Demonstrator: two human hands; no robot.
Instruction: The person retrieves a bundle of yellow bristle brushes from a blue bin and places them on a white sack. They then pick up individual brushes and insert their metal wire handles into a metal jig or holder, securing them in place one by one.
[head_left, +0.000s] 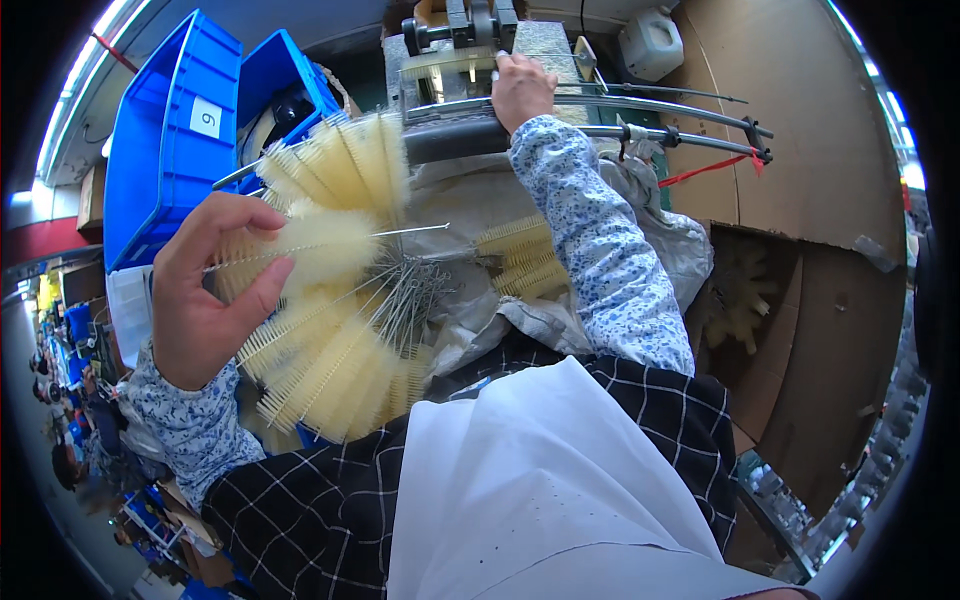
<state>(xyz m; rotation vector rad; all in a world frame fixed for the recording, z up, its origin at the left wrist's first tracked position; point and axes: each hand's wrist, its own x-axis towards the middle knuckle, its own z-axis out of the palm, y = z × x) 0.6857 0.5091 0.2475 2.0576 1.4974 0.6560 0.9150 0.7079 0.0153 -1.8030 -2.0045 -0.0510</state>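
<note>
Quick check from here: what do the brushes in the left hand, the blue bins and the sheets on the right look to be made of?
Brushes: pale cream bristles, probably synthetic, on thin twisted metal wire stems with a grey sheen. The left hand pinches one. Blue bins: smooth, glossy moulded plastic. Sheets: matte brown cardboard, creased at the edges. The right hand rests on a machine that looks like grey metal.

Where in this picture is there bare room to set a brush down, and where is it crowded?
Bare: the grey cloth between the fanned brushes and the right sleeve, and the cardboard sheet at right. Crowded: around the left hand, and the machine under the right hand.
</note>
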